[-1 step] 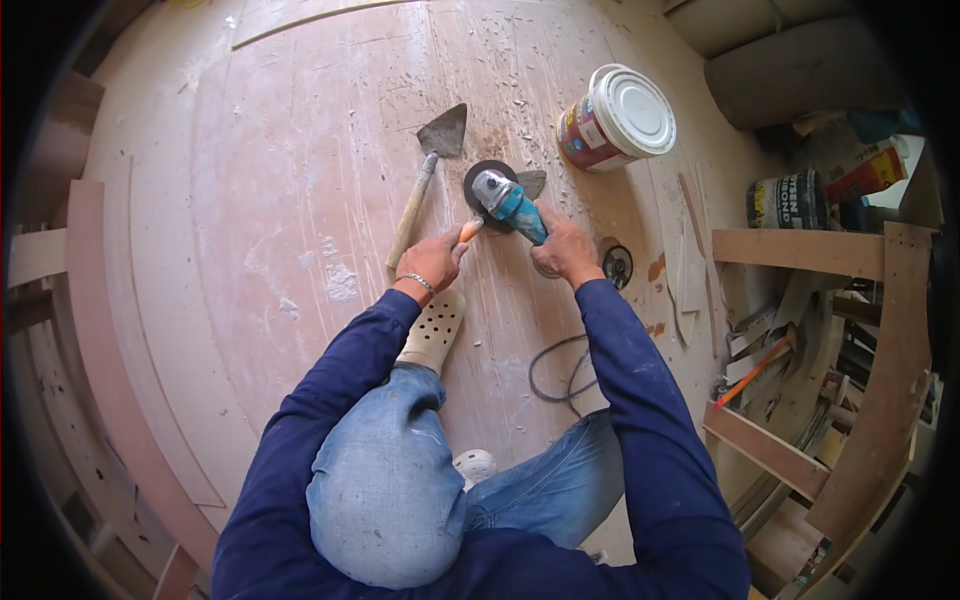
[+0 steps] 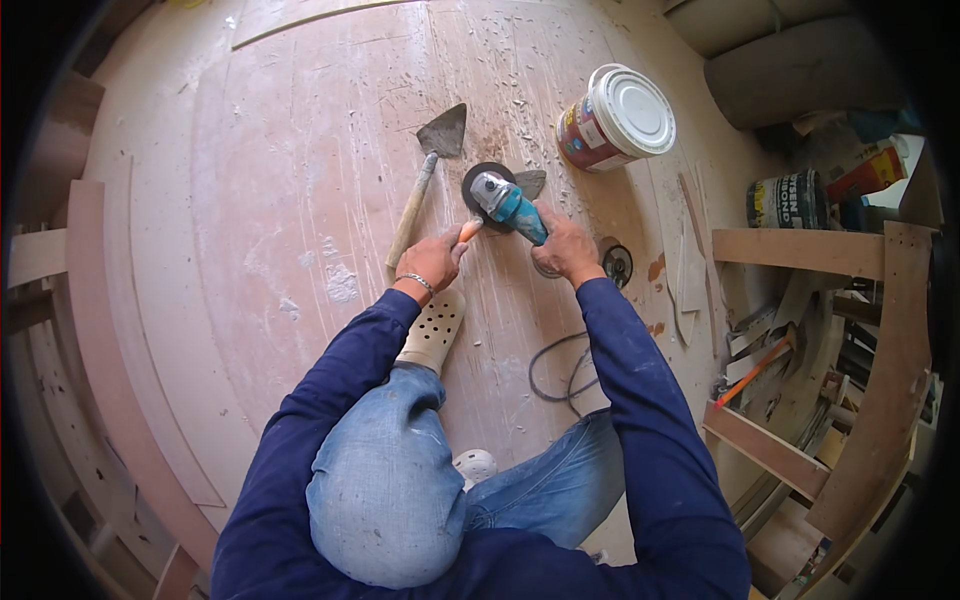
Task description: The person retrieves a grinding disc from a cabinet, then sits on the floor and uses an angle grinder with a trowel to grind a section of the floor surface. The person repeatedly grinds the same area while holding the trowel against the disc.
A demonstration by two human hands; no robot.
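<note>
My right hand (image 2: 568,248) is closed round the teal body of an angle grinder (image 2: 516,212), its dark disc (image 2: 480,188) facing away from me. In my left hand (image 2: 430,266) is the orange handle (image 2: 468,231) of what looks like a trowel. A grey blade (image 2: 531,183) shows beyond the grinder, in line with that handle; the grinder covers the part between. Whether disc and blade touch cannot be made out. Left of the grinder, a triangular trowel (image 2: 443,130) with a long wooden handle (image 2: 414,208) lies on the dusty wooden board (image 2: 300,160).
A white-lidded bucket (image 2: 620,115) stands at the far right. Beside my right wrist lies a round dark disc (image 2: 617,265), and a dark cord (image 2: 548,376) loops near my right forearm. Wooden framing (image 2: 800,252) with scraps and a dark tub (image 2: 788,203) lines the right side.
</note>
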